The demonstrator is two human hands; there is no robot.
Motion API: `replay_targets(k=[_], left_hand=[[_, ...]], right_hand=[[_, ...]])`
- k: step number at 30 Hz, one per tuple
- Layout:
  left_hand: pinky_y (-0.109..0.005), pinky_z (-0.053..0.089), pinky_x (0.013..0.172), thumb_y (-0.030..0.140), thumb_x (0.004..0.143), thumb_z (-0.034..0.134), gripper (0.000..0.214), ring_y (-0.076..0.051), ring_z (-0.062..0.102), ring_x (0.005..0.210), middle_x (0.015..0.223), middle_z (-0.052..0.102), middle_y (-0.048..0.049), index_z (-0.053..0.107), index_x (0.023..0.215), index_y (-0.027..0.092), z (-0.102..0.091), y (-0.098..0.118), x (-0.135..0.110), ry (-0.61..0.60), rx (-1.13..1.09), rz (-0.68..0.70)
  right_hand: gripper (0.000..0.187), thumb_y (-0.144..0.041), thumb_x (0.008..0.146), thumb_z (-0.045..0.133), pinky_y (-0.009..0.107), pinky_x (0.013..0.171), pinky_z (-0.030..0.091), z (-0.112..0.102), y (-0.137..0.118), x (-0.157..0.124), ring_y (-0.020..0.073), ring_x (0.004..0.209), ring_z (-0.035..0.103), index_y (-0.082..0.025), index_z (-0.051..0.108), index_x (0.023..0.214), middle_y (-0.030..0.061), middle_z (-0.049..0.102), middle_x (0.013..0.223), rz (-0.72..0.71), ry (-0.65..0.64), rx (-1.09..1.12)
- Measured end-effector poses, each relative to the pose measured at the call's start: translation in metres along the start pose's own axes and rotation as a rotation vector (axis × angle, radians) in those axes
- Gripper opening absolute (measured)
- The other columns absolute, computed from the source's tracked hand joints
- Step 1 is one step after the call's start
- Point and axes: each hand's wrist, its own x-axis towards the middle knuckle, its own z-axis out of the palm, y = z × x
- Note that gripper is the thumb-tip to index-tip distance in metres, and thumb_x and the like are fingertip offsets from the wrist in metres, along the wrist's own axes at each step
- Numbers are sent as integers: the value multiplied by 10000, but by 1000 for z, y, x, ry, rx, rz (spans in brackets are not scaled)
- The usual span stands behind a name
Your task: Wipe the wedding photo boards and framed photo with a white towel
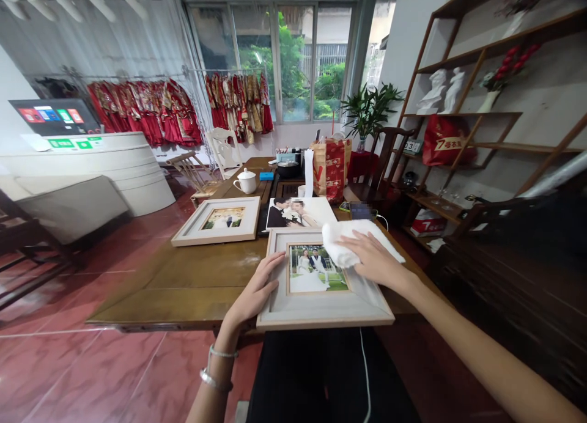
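A light wooden picture frame (pixel 328 320) lies at the near table edge, holding a photo (pixel 316 269) of a couple seated outdoors. My left hand (pixel 257 285) rests on its left side with the fingers stretched out. A folded white cloth (pixel 383 236) covers the frame's upper right corner. My right hand (pixel 372 257) presses on that cloth, fingers over it; its underside is hidden. Farther left lies a second picture frame (pixel 183 235) with a smaller photo. Behind the near frame is an unframed print (pixel 316 212) of a couple.
The wooden table (pixel 183 288) also bears a white lidded cup (pixel 246 180), a blue box (pixel 266 176), a dark pot (pixel 288 168), a red patterned paper bag (pixel 332 172) and a phone (pixel 362 211) with a white cable. A dark chair (pixel 383 166) stands behind, shelves (pixel 458 59) at right.
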Motion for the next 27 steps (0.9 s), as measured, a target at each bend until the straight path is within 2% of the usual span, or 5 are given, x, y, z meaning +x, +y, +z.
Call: replay_targets(k=[4, 7, 16, 21, 27], left_hand=[[-397, 117, 1157, 127, 837, 403, 523, -204, 218, 1367, 1469, 300, -9, 398, 1343, 257, 0, -3, 0, 0, 6, 1], [-399, 125, 1155, 190, 878, 404, 473, -211, 223, 1365, 1472, 297, -20, 397, 1346, 255, 1, -3, -1, 8, 20, 7], [-396, 123, 1156, 334, 945, 325, 410, -193, 224, 1368, 1477, 291, -29, 403, 1341, 257, 6, -4, -1, 65, 32, 6], [-394, 132, 1156, 322, 942, 327, 410, -209, 236, 1363, 1473, 302, -33, 420, 1335, 247, 5, -3, -1, 56, 25, 14], [-389, 122, 1156, 324, 944, 320, 413, -205, 227, 1366, 1471, 298, -47, 423, 1332, 228, 5, 0, -1, 51, 25, -1]], right_hand=[[770, -54, 626, 421, 571, 1079, 103, 13, 15, 46, 295, 1372, 129, -242, 388, 1372, 27, 334, 1455, 79, 64, -50], [761, -75, 621, 435, 558, 1088, 79, 19, 1, 47, 285, 1368, 154, -193, 391, 1371, 60, 348, 1446, 44, 42, -48], [916, -26, 501, 407, 469, 1119, 140, -3, -71, -66, 210, 1375, 140, -294, 368, 1376, -16, 327, 1451, -307, -196, 223], [908, 10, 516, 380, 478, 1116, 202, -13, -50, -96, 224, 1364, 172, -325, 392, 1360, -65, 346, 1430, -75, -248, 171], [754, -28, 617, 424, 543, 1087, 213, -1, -36, -64, 324, 1350, 192, -176, 422, 1356, 70, 386, 1418, 175, -119, -35]])
